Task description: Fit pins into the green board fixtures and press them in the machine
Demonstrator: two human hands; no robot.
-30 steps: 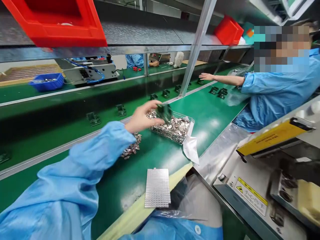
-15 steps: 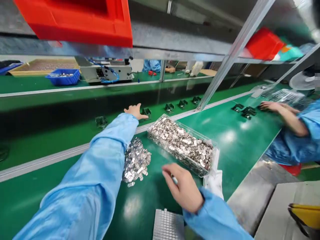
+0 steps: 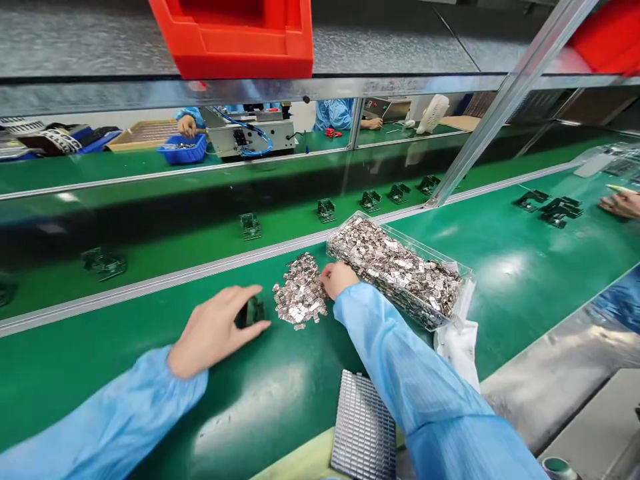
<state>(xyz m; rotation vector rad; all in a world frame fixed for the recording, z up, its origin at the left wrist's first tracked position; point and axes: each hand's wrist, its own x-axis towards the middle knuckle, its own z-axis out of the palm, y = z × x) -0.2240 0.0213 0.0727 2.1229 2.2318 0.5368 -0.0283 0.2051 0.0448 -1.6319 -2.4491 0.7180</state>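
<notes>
Left hand (image 3: 215,330) holds a green circuit board (image 3: 256,311), thumb and fingers spread around it. Board's exposed edge faces right, toward the right hand (image 3: 339,279); long axis unclear, partly hidden by the left. Metal pile (image 3: 300,293) sits between hands, long axis running away from the person. Right fingertips narrow at pile's right edge; can't tell if gripping a piece.

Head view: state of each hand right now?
Left hand: holding a green circuit board between thumb and fingers.
Right hand: at the metal-piece pile; grip can't be told.
</notes>
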